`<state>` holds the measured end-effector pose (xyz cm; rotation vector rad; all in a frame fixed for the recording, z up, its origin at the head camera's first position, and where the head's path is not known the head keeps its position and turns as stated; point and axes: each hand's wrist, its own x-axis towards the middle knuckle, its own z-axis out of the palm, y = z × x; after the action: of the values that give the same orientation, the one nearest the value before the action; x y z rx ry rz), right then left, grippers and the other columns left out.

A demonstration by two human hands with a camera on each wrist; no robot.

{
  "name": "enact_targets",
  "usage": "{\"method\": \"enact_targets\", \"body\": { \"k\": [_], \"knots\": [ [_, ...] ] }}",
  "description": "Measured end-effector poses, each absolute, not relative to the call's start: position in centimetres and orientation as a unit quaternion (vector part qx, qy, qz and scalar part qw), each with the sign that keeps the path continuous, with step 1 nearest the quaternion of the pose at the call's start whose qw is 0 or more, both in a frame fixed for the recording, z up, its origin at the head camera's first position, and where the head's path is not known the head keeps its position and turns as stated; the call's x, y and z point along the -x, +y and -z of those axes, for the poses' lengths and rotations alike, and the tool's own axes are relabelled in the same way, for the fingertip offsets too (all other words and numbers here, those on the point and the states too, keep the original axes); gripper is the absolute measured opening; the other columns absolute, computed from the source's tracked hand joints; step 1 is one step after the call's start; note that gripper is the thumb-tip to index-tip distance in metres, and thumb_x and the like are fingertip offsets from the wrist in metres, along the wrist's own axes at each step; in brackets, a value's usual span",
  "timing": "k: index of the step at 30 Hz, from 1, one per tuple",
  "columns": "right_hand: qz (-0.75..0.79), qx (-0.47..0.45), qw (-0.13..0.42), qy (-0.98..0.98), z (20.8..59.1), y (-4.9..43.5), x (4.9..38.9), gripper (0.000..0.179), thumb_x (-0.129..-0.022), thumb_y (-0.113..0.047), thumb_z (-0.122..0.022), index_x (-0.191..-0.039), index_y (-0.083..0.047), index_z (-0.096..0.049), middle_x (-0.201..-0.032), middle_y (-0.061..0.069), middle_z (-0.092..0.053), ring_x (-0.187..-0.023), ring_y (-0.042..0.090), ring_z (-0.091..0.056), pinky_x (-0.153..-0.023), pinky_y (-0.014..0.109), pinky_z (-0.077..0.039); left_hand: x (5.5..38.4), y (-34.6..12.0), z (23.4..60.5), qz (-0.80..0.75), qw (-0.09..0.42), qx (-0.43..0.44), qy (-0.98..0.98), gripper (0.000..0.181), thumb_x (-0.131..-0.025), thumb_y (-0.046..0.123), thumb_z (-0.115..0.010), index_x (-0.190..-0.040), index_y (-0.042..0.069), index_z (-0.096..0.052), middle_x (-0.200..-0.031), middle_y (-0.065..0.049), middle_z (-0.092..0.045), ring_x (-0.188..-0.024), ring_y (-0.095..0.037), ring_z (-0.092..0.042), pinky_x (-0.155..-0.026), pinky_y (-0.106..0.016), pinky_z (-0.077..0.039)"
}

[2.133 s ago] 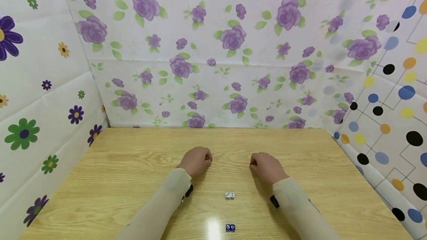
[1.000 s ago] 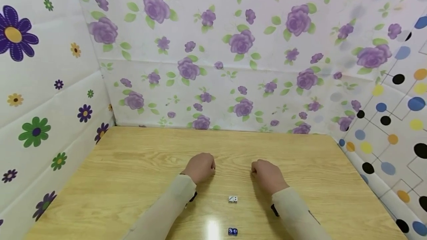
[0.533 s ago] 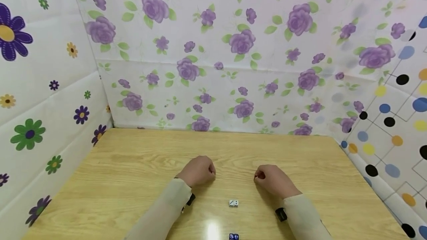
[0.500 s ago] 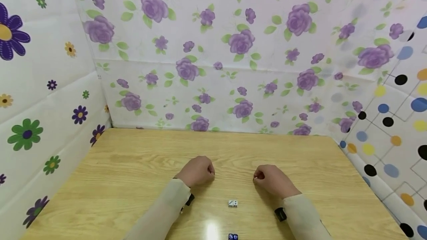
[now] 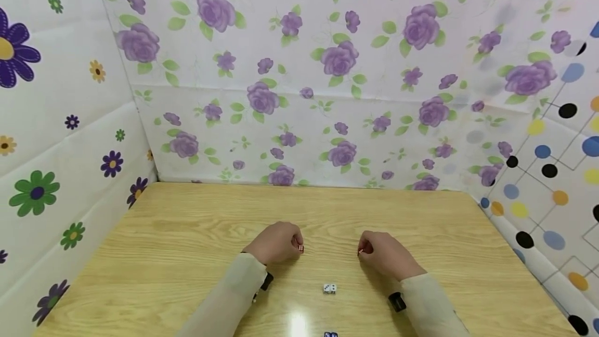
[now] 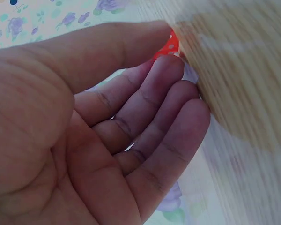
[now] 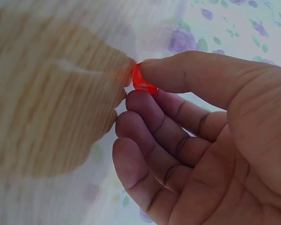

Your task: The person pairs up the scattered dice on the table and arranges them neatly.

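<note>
My left hand (image 5: 276, 242) pinches a small red die (image 5: 301, 248) with white pips between thumb and fingers, low at the wooden table. In the left wrist view that red die (image 6: 169, 47) peeks out past the thumb tip, partly hidden. Across from it, my right hand (image 5: 386, 255) pinches a second red die (image 5: 360, 251); the right wrist view shows this translucent die (image 7: 143, 80) under the thumb tip, right at the tabletop. Between the forearms and nearer to me, two white dice (image 5: 329, 288) sit side by side.
Two blue dice (image 5: 330, 334) lie at the bottom edge of the head view, partly cut off. The wooden table (image 5: 196, 217) ends at a flowered cloth wall (image 5: 299, 134) behind, with patterned cloth on both sides.
Both hands have come slightly nearer to me in the view, and the red dice show more between the fingertips. The head view has shifted a little; the white and blue dice appear lower.
</note>
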<state>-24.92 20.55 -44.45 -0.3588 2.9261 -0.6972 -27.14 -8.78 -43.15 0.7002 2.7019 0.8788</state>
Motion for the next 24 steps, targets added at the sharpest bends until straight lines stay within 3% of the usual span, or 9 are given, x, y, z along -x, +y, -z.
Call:
{"method": "enact_targets", "body": {
  "k": [11,24],
  "knots": [
    [0.214,0.134,0.054,0.966,44.6,20.0,25.0,0.017,-0.093,-0.009,-0.075,-0.084,-0.021,-0.068,-0.079,-0.009,-0.061,-0.073,0.011,-0.054,-0.071,0.036,-0.048,26.8,-8.8,42.9,-0.292,0.092,-0.243,0.921,0.006,-0.091,0.009,-0.078,-0.09,0.011,-0.073,-0.086,0.005,-0.068,-0.075,-0.011,-0.059,-0.075,-0.038,-0.053],
    [0.204,0.193,0.033,0.959,44.5,18.5,24.1,0.017,-0.089,-0.006,-0.076,-0.083,-0.019,-0.068,-0.079,-0.009,-0.059,-0.07,0.011,-0.051,-0.066,0.033,-0.046,26.0,-7.4,42.8,-0.273,0.101,-0.273,0.917,0.01,-0.093,0.013,-0.078,-0.086,0.015,-0.071,-0.083,0.009,-0.067,-0.072,-0.007,-0.056,-0.071,-0.03,-0.049]
  ]
}}
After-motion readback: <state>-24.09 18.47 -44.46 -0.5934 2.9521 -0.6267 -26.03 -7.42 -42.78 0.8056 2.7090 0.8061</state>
